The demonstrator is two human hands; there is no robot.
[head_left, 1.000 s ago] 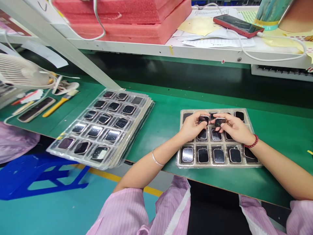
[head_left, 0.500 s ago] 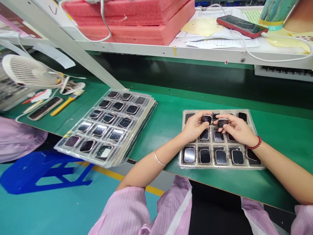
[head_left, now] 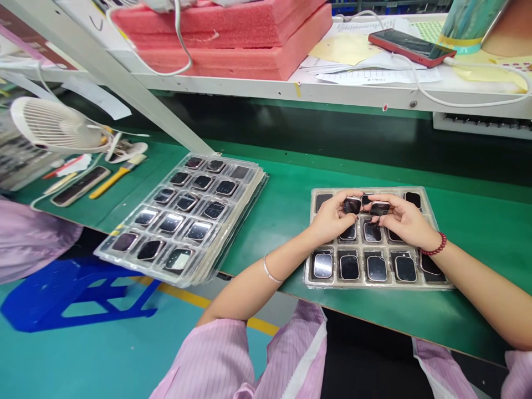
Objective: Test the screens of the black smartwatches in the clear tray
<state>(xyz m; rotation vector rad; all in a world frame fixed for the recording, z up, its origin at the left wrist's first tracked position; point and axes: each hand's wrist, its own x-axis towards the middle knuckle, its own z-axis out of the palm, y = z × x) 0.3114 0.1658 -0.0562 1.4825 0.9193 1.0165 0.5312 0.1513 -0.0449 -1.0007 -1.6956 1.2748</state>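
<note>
Head view: green-topped workbench (head_left: 286, 221) spans the middle of the frame. White metal shelf (head_left: 353, 94) runs across the top, above the bench's far side; it limits headroom there, not at the hands. Two stacked red foam blocks (head_left: 233, 64) sit on it at upper centre-left, no obstruction. A stack of clear plastic compartment trays (head_left: 233, 227), its top layer holding dark screens, stands left of centre, well apart from the hands. One pale, pocketed plastic tray (head_left: 376, 285) lies flat right of centre. The right wrist and forearm cover part of its right end, and both hands mask the back rows: chief hindrance noted. A white plastic fan (head_left: 58, 124), upper left, does not interfere.

Left hand (head_left: 332, 217) has thumb and fingers closed on a dark, glossy, rounded-square screen piece (head_left: 352, 205); right hand (head_left: 405, 219) pinches a matching pale-rimmed screen piece (head_left: 379, 208). Both pieces are above the tray's back part, near each other.

Handling, by judgement: light, rigid, smooth-faced, prone to slip; the face could scratch or chip if knocked. Recommended hold: opposite edges of the rim, fingertips off the face. Snug pockets probably leave little finger room.
</note>
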